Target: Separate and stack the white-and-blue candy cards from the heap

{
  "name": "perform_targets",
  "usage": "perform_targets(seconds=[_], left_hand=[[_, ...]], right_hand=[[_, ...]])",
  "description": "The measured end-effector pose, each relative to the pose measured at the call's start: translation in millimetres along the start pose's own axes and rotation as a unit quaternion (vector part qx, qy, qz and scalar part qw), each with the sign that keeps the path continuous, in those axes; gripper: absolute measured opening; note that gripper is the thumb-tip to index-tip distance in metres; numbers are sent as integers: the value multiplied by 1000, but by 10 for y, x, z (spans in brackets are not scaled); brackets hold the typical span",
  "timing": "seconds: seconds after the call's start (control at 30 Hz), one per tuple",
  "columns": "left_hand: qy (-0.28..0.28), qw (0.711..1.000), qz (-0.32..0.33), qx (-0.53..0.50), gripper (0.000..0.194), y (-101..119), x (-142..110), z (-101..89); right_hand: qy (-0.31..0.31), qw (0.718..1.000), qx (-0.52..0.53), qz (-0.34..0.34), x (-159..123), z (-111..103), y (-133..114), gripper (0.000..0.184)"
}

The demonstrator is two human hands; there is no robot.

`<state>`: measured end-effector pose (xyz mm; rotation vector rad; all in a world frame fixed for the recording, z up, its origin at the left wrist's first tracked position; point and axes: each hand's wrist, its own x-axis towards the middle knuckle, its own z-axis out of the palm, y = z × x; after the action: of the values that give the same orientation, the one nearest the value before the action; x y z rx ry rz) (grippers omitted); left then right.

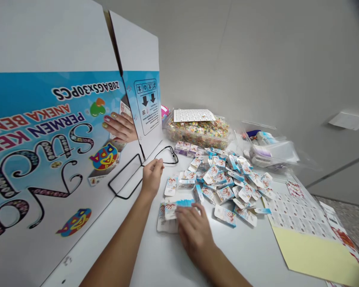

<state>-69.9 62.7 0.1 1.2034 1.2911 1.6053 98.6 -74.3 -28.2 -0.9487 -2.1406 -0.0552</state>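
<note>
My right hand (194, 231) lies flat, fingers stretched out, on a short row of small white, blue and red packets (170, 211) on the white table (155, 263). My left hand (152, 176) is curled, fingertips pinched together right at a black wire loop (170, 153); whether it grips the wire I cannot tell. A loose pile of the same packets (227, 179) spreads to the right of both hands.
A big printed cardboard box (48, 159) stands at the left, a second one (143, 107) behind it. Another person's hand (121, 126) with painted nails reaches between them. Behind the pile are a clear tub of coloured sweets (200, 133) and plastic bags (269, 149). Printed sheets (299, 217) lie right.
</note>
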Motion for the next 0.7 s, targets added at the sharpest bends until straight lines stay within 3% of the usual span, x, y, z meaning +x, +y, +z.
perform_targets(seconds=[0.1,0.17,0.23,0.27,0.37,0.43,0.53,0.63,0.7], left_hand=[[-171,979,-83,-70,45,77,-59,21],[-312,928,-171,-114,58,129,-166,87],[-421,859,-246,-158,67,174,-329,194],[-448,831,-265,-197,67,193,-424,256],[-465,782,-292,-295,62,230,-699,427],[-429,778,-320,-328,60,230,-818,497],[-396,794,-311,-341,48,180,-862,523],[-464,788,-268,-303,47,98,-808,492],[-519,772,-248,-272,54,61,-771,465]], right_hand=[[173,983,-23,61,-49,-221,158,51],[248,963,-66,85,-98,-340,236,57],[243,963,-97,64,-126,-404,267,60],[214,971,-102,38,-128,-411,267,61],[108,989,-90,-42,-107,-355,240,65],[86,992,-75,-58,-94,-303,226,66],[109,991,-74,-16,-91,-292,231,63],[132,986,-69,76,-59,-361,269,59],[96,988,-32,117,-18,-417,303,60]])
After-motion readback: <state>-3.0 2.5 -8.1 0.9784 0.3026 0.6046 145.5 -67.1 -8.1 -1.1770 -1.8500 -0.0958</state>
